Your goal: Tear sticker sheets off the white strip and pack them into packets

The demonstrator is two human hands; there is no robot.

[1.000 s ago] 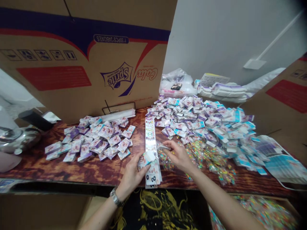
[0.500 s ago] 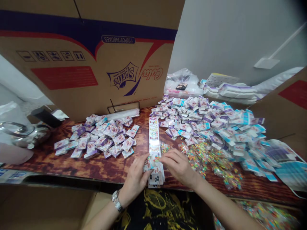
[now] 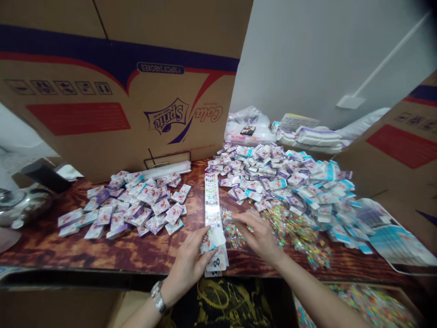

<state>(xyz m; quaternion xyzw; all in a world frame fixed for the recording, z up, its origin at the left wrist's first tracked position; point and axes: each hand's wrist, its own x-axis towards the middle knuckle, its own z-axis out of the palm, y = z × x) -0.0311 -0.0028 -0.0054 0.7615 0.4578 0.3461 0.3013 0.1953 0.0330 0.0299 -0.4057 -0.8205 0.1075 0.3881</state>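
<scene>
Left hand [image 3: 187,265] gripped a white packet [image 3: 213,240] at the long strip's [image 3: 212,200] near end, right hand [image 3: 260,234] half-open beside it

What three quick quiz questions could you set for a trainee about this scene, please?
1. On which wrist is the metal wristwatch, left or right?
2. True or false: the right hand is beside clear bags of colourful pieces.
3. What brand name appears in the emblem on the cardboard box behind the table?

Key: 1. Left. 2. True. 3. Sprite.
</scene>
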